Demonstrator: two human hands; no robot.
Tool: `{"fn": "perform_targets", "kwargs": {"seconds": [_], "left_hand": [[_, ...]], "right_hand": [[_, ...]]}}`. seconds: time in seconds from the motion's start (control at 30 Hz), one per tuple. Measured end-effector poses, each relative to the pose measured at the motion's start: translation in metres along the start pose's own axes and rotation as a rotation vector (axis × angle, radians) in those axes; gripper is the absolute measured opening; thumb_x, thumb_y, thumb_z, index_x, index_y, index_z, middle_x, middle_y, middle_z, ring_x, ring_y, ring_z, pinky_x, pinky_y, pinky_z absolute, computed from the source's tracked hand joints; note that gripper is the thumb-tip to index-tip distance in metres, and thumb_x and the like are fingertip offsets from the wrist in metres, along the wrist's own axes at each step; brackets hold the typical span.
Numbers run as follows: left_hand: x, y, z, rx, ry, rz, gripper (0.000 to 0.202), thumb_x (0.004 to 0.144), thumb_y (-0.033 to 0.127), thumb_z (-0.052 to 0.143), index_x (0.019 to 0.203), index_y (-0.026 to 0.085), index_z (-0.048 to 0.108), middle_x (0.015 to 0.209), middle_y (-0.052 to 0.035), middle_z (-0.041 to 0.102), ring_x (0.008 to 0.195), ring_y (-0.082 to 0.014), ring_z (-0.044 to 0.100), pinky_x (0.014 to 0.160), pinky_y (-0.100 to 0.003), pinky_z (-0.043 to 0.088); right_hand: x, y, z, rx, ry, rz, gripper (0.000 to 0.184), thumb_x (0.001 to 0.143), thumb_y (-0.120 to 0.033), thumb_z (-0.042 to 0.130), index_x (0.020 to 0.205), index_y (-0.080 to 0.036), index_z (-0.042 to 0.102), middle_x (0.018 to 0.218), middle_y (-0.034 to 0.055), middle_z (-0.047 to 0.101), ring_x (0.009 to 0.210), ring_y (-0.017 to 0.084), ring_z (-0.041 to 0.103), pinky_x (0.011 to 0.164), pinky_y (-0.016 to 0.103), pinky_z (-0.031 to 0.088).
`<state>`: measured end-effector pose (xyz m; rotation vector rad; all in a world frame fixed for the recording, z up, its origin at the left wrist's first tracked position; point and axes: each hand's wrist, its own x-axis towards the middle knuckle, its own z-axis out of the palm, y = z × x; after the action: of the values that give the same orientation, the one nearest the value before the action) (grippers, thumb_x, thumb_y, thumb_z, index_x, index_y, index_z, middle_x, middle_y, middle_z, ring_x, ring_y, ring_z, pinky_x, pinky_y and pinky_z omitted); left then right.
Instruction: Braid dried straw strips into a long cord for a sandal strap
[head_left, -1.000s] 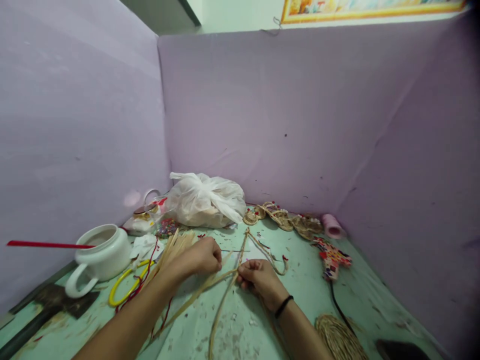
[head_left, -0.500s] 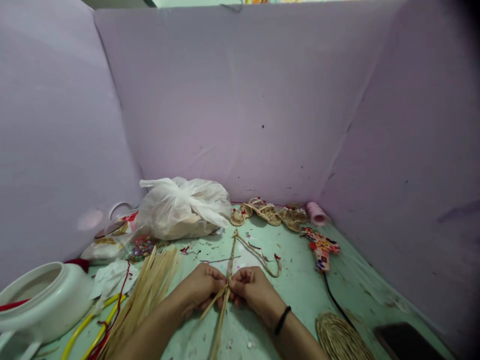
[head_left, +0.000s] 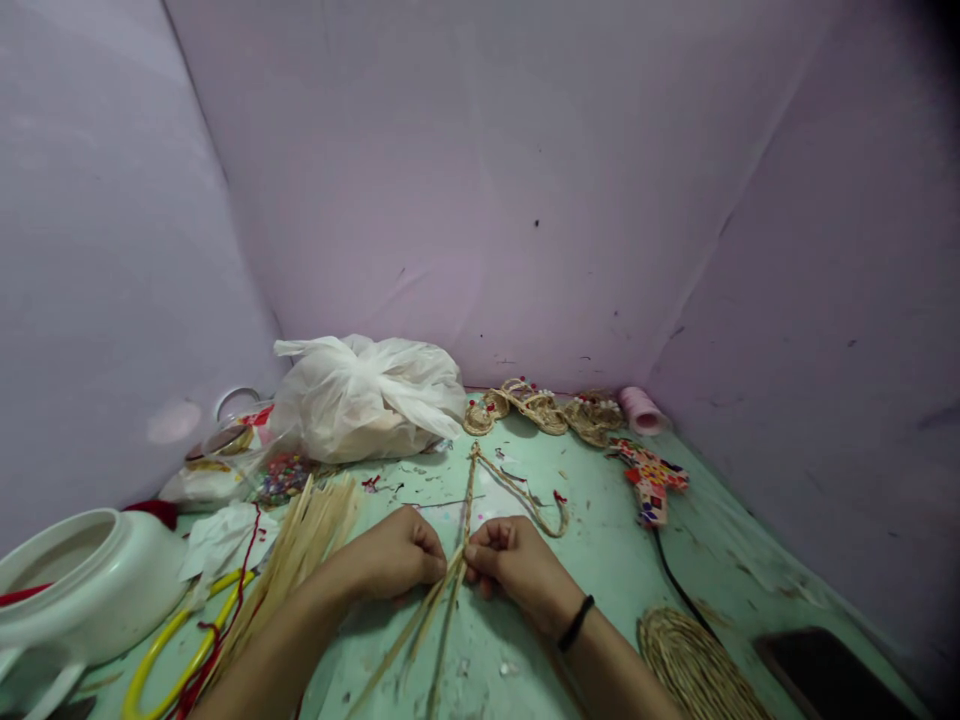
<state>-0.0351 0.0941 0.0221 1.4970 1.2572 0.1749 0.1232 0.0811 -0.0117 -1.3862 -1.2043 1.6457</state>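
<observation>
A thin braid of straw-coloured plant strips (head_left: 469, 495) runs up the middle of the table, and a finished cord (head_left: 525, 492) bends off to the right from its far end. My right hand (head_left: 517, 565), a black band at its wrist, pinches the braid's near end between thumb and fingers. My left hand (head_left: 401, 555) is closed at the left side of the same spot, with its fingertips on a strand. Loose strands (head_left: 444, 625) fan out towards me below both hands. Which strand each finger grips is partly hidden.
On the left lie a bundle of dry strips (head_left: 322, 510), yellow-handled scissors (head_left: 161, 645) and a white pot (head_left: 135, 580). Behind stand a white plastic bag (head_left: 367, 400), small woven sandals (head_left: 540, 408) and pink thread (head_left: 641, 410). A patterned glue gun (head_left: 651, 480), coiled mat (head_left: 690, 665) and phone (head_left: 832, 670) lie right.
The view has shifted slightly. My left hand has drawn a little left from the braid, and the loose strands are spread wider. My right hand still pinches the braid.
</observation>
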Motion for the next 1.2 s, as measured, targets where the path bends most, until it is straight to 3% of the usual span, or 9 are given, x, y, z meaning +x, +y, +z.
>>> {"fn": "perform_targets", "kwargs": {"seconds": [0.13,0.27,0.37,0.5,0.67,1.0,1.1,1.2], "left_hand": [[0.003,0.0,0.003,-0.053,-0.023,0.017,0.022,0.061,0.033,0.048,0.047,0.016,0.046,0.034,0.0063,0.032,0.028,-0.0055,0.026,0.032,-0.02,0.015],[0.007,0.005,0.008,-0.106,0.073,0.01,0.032,0.062,0.039,0.05,0.041,0.017,0.04,0.029,0.0067,0.029,0.026,-0.0039,0.021,0.032,-0.021,0.011],[0.009,0.005,0.01,-0.159,0.12,0.036,0.03,0.059,0.036,0.054,0.04,0.015,0.044,0.029,0.0068,0.03,0.027,-0.003,0.021,0.033,-0.021,0.013],[0.008,0.0,0.006,-0.154,0.041,0.033,0.023,0.057,0.035,0.057,0.051,0.012,0.056,0.033,0.0071,0.033,0.027,-0.0034,0.023,0.032,-0.021,0.014],[0.005,-0.003,0.002,-0.068,-0.039,-0.033,0.029,0.062,0.039,0.053,0.048,0.014,0.051,0.03,0.0061,0.032,0.025,-0.005,0.026,0.031,-0.02,0.011],[0.008,0.01,0.018,-0.159,0.115,-0.036,0.014,0.051,0.018,0.047,0.038,0.016,0.041,0.03,0.0061,0.03,0.027,-0.0035,0.021,0.033,-0.021,0.01],[0.01,0.01,0.018,-0.254,0.108,-0.028,0.017,0.049,0.018,0.046,0.036,0.017,0.036,0.03,0.0068,0.026,0.028,-0.0026,0.018,0.033,-0.021,0.007],[0.015,0.004,0.017,-0.271,0.074,-0.101,0.016,0.051,0.023,0.049,0.039,0.016,0.041,0.032,0.0054,0.032,0.027,-0.0034,0.022,0.032,-0.02,0.008]], "right_hand": [[0.0,0.0,0.0,0.016,-0.004,-0.005,0.01,0.055,-0.021,0.055,0.051,-0.014,0.051,0.043,-0.0023,0.054,0.032,0.004,0.041,0.035,0.017,0.026],[0.0,0.0,0.0,0.025,-0.005,-0.001,0.01,0.056,-0.021,0.056,0.051,-0.014,0.05,0.042,-0.0027,0.054,0.031,0.003,0.04,0.034,0.017,0.024],[0.001,0.001,0.0,0.028,-0.006,-0.008,0.012,0.056,-0.022,0.057,0.051,-0.014,0.05,0.042,-0.0026,0.054,0.031,0.004,0.04,0.034,0.017,0.024],[0.002,0.001,0.0,0.028,-0.012,-0.007,0.013,0.055,-0.023,0.058,0.05,-0.013,0.051,0.042,-0.0024,0.054,0.031,0.004,0.04,0.034,0.016,0.024],[0.002,0.002,0.0,0.01,-0.004,-0.01,0.011,0.056,-0.022,0.056,0.051,-0.014,0.051,0.041,-0.0027,0.054,0.031,0.004,0.04,0.034,0.017,0.025],[0.004,0.004,-0.001,0.02,0.0,-0.029,0.008,0.056,-0.018,0.054,0.05,-0.014,0.049,0.04,-0.0037,0.052,0.031,0.004,0.04,0.034,0.017,0.026],[0.004,0.005,-0.001,0.029,-0.001,-0.025,0.007,0.055,-0.017,0.054,0.051,-0.015,0.049,0.04,-0.0041,0.052,0.031,0.004,0.04,0.034,0.017,0.026],[0.004,0.003,-0.001,0.054,0.002,-0.025,0.006,0.054,-0.016,0.054,0.051,-0.015,0.05,0.04,-0.005,0.051,0.031,0.004,0.038,0.034,0.018,0.025]]}}
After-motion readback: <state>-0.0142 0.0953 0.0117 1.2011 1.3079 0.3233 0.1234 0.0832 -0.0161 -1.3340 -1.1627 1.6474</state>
